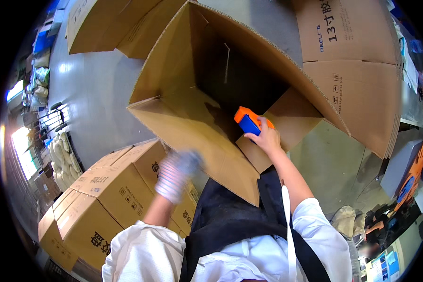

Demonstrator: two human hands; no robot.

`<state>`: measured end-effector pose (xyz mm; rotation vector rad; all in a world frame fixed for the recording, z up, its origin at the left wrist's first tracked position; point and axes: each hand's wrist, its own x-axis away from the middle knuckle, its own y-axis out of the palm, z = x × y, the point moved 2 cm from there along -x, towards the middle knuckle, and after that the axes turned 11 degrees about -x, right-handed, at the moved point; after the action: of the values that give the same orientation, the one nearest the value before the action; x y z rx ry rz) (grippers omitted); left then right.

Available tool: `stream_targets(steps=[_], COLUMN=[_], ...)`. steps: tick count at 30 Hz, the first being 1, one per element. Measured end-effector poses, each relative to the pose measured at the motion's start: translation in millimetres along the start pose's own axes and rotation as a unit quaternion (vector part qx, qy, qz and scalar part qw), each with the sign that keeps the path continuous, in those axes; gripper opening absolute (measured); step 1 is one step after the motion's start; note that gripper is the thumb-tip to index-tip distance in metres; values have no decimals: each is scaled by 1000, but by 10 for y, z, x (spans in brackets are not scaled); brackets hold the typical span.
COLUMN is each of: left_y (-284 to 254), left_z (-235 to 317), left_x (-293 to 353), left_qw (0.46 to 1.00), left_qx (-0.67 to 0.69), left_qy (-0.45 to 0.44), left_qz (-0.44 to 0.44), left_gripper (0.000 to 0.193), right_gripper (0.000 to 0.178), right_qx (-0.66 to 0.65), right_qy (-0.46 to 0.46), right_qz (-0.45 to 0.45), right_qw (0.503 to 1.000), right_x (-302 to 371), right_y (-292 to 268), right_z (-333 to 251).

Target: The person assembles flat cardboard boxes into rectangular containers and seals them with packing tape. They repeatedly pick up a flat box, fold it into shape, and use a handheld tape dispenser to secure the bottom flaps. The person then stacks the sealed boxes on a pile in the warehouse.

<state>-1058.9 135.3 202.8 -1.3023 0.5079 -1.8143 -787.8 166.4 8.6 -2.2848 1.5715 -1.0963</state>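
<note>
A large open cardboard box (174, 117) stands tilted in front of me, with its opening toward me and its inside in shadow. Over the opening, my right hand (268, 139) is closed around an orange-and-blue handheld tool (250, 121); its exact kind does not show clearly. Below that hand a box flap (286, 127) sticks out. My left hand (177, 173), in a striped glove with grey fingers, is beside the lower left flap of the box. Motion smears its fingers, and whether it touches the cardboard cannot be seen.
Closed printed cartons (110, 197) are stacked at lower left. Flattened cardboard sheets (352, 89) stand upright on the right, and another carton (108, 26) is at the far left. Far right is a grey-and-orange object (411, 176); a person (371, 249) is at lower right.
</note>
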Motion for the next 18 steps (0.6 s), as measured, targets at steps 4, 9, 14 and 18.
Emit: stream_targets(steps=[4, 9, 14, 18], left_y=[-1048, -222, 425, -76], left_z=[-758, -197, -664, -339], left_x=[-876, -1116, -1558, -1809], left_qw=[853, 958, 889, 928], left_qx=[-337, -242, -353, -201], left_qy=[-151, -149, 48, -51], left_qz=[368, -39, -289, -310], left_gripper=[61, 64, 68, 48], right_gripper=[77, 76, 68, 64], right_qx=[45, 62, 23, 29], right_qy=[53, 109, 96, 113], right_qz=[-96, -87, -19, -47], right_qw=[993, 988, 995, 992], right_x=[246, 414, 363, 336], right_y=[42, 94, 39, 8], right_z=[-5, 249, 258, 244])
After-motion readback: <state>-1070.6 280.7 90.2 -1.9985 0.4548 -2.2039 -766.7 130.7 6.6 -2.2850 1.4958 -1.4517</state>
